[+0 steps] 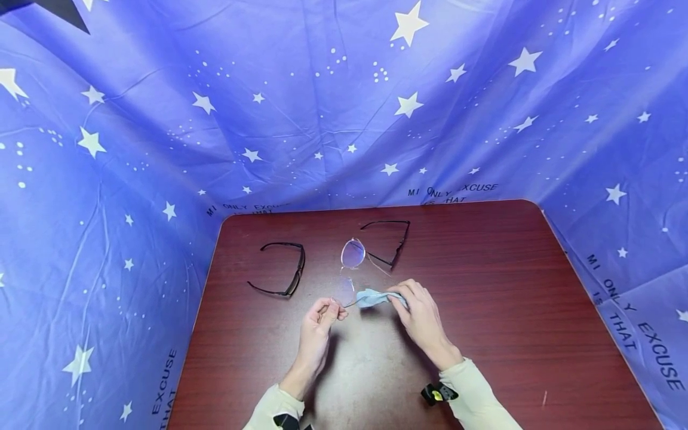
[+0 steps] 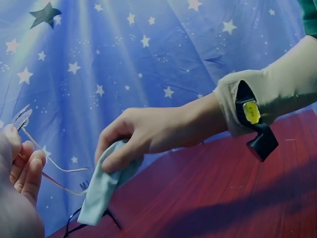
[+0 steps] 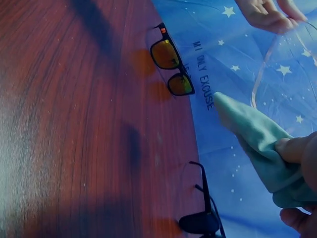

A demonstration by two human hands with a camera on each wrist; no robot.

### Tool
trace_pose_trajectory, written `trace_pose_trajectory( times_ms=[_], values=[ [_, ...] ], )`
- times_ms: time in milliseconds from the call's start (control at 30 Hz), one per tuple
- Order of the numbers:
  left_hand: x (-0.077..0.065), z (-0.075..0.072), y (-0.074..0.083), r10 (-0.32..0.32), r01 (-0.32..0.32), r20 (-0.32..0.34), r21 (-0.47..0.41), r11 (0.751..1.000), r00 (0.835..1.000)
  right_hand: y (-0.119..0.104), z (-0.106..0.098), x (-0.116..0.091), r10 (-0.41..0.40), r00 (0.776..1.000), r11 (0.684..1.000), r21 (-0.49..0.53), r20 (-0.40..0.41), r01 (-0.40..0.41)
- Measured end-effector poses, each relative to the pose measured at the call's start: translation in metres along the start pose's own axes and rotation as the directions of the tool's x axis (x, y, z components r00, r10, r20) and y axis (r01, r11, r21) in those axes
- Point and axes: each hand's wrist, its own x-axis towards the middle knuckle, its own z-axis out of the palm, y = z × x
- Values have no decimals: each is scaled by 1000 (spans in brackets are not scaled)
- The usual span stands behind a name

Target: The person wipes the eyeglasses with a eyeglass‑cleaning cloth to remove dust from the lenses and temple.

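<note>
Thin-rimmed eyeglasses (image 1: 353, 254) with clear, bluish lenses are raised over the table. My left hand (image 1: 321, 322) pinches them by the near end of the frame, and their thin temples (image 2: 59, 169) point rightward in the left wrist view. A folded light-blue cloth (image 1: 371, 298) hangs from my right hand (image 1: 421, 316), gripped between thumb and fingers. One temple reaches close to the cloth; whether they touch I cannot tell. In the right wrist view the cloth (image 3: 257, 134) droops to a narrow end, with the left hand (image 3: 270, 14) at the top.
Black-framed glasses (image 1: 297, 272) lie unfolded on the left of the dark red table (image 1: 510, 286). A second black pair (image 1: 400, 243) lies farther back, beyond the held eyeglasses. A blue star-printed curtain (image 1: 322, 119) surrounds the table's back and sides.
</note>
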Motion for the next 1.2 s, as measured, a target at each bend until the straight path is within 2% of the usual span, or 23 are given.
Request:
trace_pose_trajectory(
  times_ms=[200, 367, 433, 533, 633, 767, 867, 1000, 1100, 1200],
  values=[
    [2, -6, 0, 7, -9, -45, -47, 999, 999, 6, -9, 2, 86, 990, 996, 4, -114, -86],
    [2, -8, -2, 9, -11, -52, -49, 999, 999, 6, -13, 7, 162, 964, 986, 70, -212, -150],
    [1, -8, -3, 10, -11, -49, -37, 999, 999, 5, -13, 9, 172, 959, 981, 128, -223, -146],
    [0, -8, -5, 7, -7, -38, -2, 1000, 999, 1, -12, 14, 161, 969, 969, 216, -190, -119],
    [-2, -7, -6, 5, -5, -4, 53, 999, 1000, -8, -10, 20, 136, 980, 955, 283, -143, -91],
    [-3, -7, -6, -9, 1, 72, 109, 994, 997, -22, -10, 30, 155, 978, 944, 311, -140, -105],
    [-4, -8, -6, -24, -1, 164, 152, 988, 986, -26, -10, 36, 206, 963, 941, 306, -173, -147],
    [-7, -7, -6, -48, -16, 267, 230, 973, 962, -20, -6, 38, 281, 930, 934, 292, -238, -207],
    [-9, -5, -5, -54, -24, 292, 258, 966, 955, -12, -3, 34, 310, 914, 928, 293, -263, -230],
    [-11, -3, -4, -30, -48, 299, 249, 967, 954, -4, 0, 29, 333, 906, 924, 282, -261, -258]
  ],
)
